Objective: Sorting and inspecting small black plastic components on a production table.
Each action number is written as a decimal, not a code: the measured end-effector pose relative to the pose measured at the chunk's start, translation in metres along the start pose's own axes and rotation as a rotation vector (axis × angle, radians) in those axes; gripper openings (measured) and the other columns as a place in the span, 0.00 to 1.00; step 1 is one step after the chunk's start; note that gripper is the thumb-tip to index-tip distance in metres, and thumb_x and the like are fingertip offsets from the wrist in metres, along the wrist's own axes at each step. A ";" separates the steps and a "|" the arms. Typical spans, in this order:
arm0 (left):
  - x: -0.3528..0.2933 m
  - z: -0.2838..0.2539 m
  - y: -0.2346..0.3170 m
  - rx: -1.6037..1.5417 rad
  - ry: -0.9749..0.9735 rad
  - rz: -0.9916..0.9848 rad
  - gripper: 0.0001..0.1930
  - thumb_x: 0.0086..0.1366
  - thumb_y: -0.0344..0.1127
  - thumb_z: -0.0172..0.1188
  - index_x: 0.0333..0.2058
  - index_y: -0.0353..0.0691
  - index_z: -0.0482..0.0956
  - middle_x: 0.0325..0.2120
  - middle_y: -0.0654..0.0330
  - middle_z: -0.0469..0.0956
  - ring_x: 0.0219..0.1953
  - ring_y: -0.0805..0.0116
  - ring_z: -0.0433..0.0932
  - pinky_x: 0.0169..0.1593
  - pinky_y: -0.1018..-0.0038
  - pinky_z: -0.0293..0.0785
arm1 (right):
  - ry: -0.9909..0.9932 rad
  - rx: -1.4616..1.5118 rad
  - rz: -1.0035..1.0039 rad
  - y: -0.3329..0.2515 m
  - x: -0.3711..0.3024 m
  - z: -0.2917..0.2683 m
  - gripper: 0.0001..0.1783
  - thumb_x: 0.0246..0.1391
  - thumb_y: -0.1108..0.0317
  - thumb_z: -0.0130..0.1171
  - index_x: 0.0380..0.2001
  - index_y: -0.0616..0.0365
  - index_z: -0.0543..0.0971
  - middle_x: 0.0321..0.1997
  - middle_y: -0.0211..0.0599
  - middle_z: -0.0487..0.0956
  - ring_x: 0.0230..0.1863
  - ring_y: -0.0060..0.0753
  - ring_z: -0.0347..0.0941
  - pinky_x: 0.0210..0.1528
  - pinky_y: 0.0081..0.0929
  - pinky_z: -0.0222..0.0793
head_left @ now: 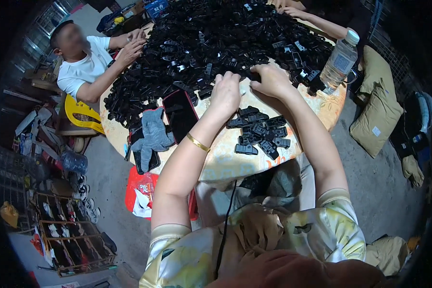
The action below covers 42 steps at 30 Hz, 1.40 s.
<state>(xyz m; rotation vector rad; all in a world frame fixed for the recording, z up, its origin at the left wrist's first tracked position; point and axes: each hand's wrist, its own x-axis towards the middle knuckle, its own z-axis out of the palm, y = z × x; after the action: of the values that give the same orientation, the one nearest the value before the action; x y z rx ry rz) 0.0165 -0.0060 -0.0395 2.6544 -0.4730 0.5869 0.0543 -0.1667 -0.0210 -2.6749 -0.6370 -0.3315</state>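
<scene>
Black plastic clips [216, 43] cover most of the round table [321, 108] in a deep heap, and a small sorted group [260, 133] lies apart on the bare tabletop just in front of the person. In the head view, both of the person's hands sit at the near edge of the heap. The left hand [225, 91], with a gold bangle [197, 142] on its wrist, is curled with the fingers bent down onto the clips; whether it pinches one cannot be told from here. The right hand [272, 80] is likewise closed over the edge of the pile, touching a clip, its grip hidden under the knuckles.

The clips look small, light and stiff, probably smooth enough to slide over one another, so a fingertip pinch across the narrow body of a single piece seems the surest hold.

A dark phone [180, 114] and a grey glove [154, 132] lie left of the left hand. A clear water bottle [340, 61] stands at the right rim. Another person in a white shirt [84, 67] works at the far left, and a third person's hands [293, 9] reach in at the top.
</scene>
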 end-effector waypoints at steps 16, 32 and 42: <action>0.000 -0.035 -0.016 -0.311 0.266 -0.286 0.14 0.51 0.25 0.58 0.39 0.30 0.73 0.33 0.53 0.75 0.35 0.67 0.76 0.39 0.75 0.72 | 0.495 0.294 -0.279 0.007 0.015 0.012 0.17 0.44 0.75 0.57 0.41 0.59 0.77 0.35 0.40 0.77 0.36 0.40 0.74 0.40 0.29 0.69; -0.004 -0.045 -0.016 -1.895 -0.181 -0.395 0.14 0.61 0.28 0.51 0.46 0.34 0.69 0.41 0.56 0.73 0.44 0.67 0.73 0.49 0.68 0.72 | 0.132 1.360 0.008 -0.031 -0.006 -0.011 0.13 0.50 0.73 0.59 0.40 0.63 0.76 0.31 0.33 0.77 0.30 0.20 0.73 0.35 0.17 0.71; -0.003 -0.041 0.005 -1.375 0.082 -0.191 0.23 0.58 0.24 0.53 0.52 0.34 0.61 0.40 0.58 0.72 0.39 0.73 0.75 0.43 0.78 0.73 | 0.420 0.933 -0.100 -0.035 -0.009 0.003 0.10 0.48 0.71 0.60 0.35 0.65 0.78 0.26 0.31 0.78 0.26 0.18 0.73 0.29 0.16 0.68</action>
<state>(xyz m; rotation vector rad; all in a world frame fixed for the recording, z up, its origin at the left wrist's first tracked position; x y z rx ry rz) -0.0017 0.0079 -0.0056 1.3281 -0.3714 0.1575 0.0308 -0.1403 -0.0157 -1.6283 -0.5907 -0.4614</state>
